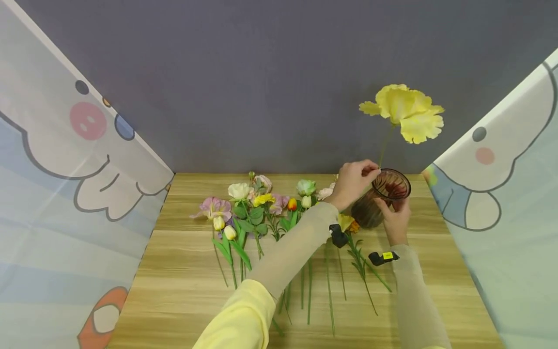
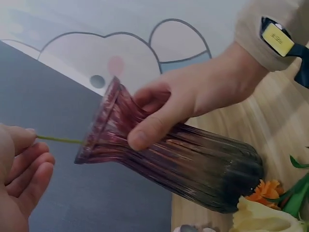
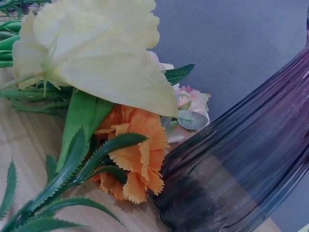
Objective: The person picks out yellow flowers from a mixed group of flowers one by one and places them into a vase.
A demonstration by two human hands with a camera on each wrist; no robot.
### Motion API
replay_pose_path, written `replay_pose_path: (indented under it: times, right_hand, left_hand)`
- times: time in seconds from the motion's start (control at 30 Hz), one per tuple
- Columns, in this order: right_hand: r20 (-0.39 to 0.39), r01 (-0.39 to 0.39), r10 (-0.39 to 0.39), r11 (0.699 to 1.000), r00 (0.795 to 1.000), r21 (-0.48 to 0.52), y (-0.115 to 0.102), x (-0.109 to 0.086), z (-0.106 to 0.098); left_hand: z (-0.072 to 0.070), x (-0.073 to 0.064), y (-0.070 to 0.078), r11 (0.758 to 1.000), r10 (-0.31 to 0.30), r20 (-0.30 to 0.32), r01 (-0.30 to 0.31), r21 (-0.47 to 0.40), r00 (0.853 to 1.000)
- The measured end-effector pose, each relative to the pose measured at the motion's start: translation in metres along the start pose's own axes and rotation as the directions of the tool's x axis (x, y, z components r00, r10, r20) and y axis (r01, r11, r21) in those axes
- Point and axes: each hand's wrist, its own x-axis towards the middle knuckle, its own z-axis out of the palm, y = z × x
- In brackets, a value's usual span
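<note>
A large yellow artificial flower stands high above the vase, its thin green stem pinched between the thumb and fingertips of my left hand. That stem runs to the rim of a ribbed, purple-tinted glass vase, and its lower end is hidden. My right hand grips the vase around the narrowed neck, thumb across the near side in the left wrist view. The vase leans, its flared mouth up and its darker base low beside an orange carnation and a pale yellow bloom.
Artificial flowers lie across the wooden table, stems toward me: a purple bloom, a white rose, a red-orange tulip, a pale green one. A grey panel rises behind; printed cloth borders both sides.
</note>
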Motion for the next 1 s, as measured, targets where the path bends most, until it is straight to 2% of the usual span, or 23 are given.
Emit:
replay_pose_path:
  times: [0.17, 0.3, 0.43, 0.73, 0.87, 1.0]
  right_hand:
    - [-0.004, 0.003, -0.003, 1.0, 1.0, 0.011, 0.0, -0.001, 0.001]
    - [-0.008, -0.004, 0.004, 0.999, 1.0, 0.04, 0.0, -0.001, 0.001]
    - [-0.011, -0.006, 0.006, 0.998, 1.0, 0.06, 0.0, 0.0, 0.002]
    - [-0.001, -0.016, 0.017, 1.0, 1.0, 0.02, 0.001, 0.0, 0.001]
    - [0.004, -0.014, 0.014, 1.0, 1.0, 0.012, 0.001, 0.0, 0.001]
    - [0.0, -0.014, 0.014, 1.0, 1.0, 0.014, 0.001, 0.001, 0.001]
  left_hand:
    - [0.002, -0.007, -0.007, 0.996, -0.005, 0.097, -0.004, 0.094, 0.995]
    - [0.004, -0.014, -0.02, 0.993, -0.064, 0.159, 0.048, 0.106, 0.985]
    - [0.006, -0.027, -0.035, 0.989, -0.117, 0.21, 0.094, 0.114, 0.971]
    - [0.015, -0.072, -0.061, 0.988, -0.146, 0.219, 0.129, 0.088, 0.965]
    - [0.021, -0.092, -0.068, 0.982, -0.163, 0.192, 0.139, 0.13, 0.968]
    - [0.026, -0.107, -0.074, 0.973, -0.202, 0.161, 0.179, 0.143, 0.966]
